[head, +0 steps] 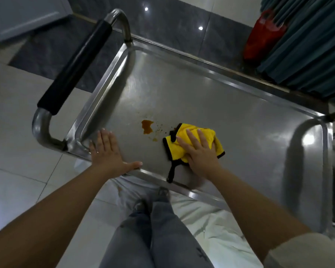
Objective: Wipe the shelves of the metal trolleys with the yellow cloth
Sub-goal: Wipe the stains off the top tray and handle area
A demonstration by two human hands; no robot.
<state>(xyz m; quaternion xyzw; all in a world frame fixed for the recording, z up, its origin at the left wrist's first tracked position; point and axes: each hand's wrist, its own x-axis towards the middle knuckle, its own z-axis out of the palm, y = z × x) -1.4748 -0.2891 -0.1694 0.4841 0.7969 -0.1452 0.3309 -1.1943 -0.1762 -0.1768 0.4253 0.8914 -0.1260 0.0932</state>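
The metal trolley's top shelf (211,105) fills the middle of the head view, a shiny steel tray with a raised rim. A brown stain (147,126) with small specks lies near its front left. Just right of the stain sits the yellow cloth (175,149), bunched, black-edged, with a black loop hanging toward the front rim. My right hand (198,150) presses flat on the cloth, fingers straight. My left hand (108,150) rests flat on the shelf's front left corner, thumb along the front rim.
The trolley's handle with a black grip (75,66) curves off the left end. A red bag (263,33) and dark green pleated fabric (309,47) stand beyond the far rim. My legs and a white sheet (211,219) are below the front rim.
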